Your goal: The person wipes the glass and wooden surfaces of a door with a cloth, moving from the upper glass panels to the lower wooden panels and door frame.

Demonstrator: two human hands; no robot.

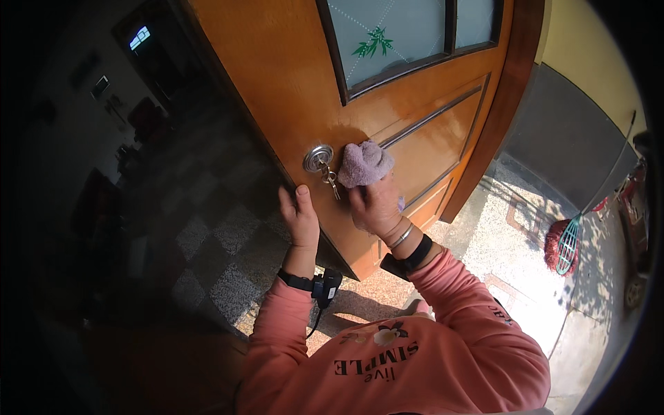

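Observation:
A purple-grey terry cloth (pixel 365 163) is bunched in my right hand (pixel 376 205) and pressed to the face of a varnished wooden door (pixel 290 88). Just left of the cloth sits a round metal door lock (pixel 317 158). Keys on a ring (pixel 330 179) hang from its keyhole. My left hand (pixel 303 215) grips the door's free edge below the lock, with the thumb on the front side and the other fingers partly hidden. Higher up, the door holds a frosted glass pane (pixel 389 46) with a green leaf pattern. Dark mouldings (pixel 430 116) frame the panel beneath it.
A dim room with a checkered floor (pixel 228 233) lies left of the door. To the right, a broom (pixel 563 246) with reddish bristles leans by the grey lower wall (pixel 555 114). Sunlight falls on the speckled floor (pixel 498 249) outside. The doorframe (pixel 480 150) stands right of the door.

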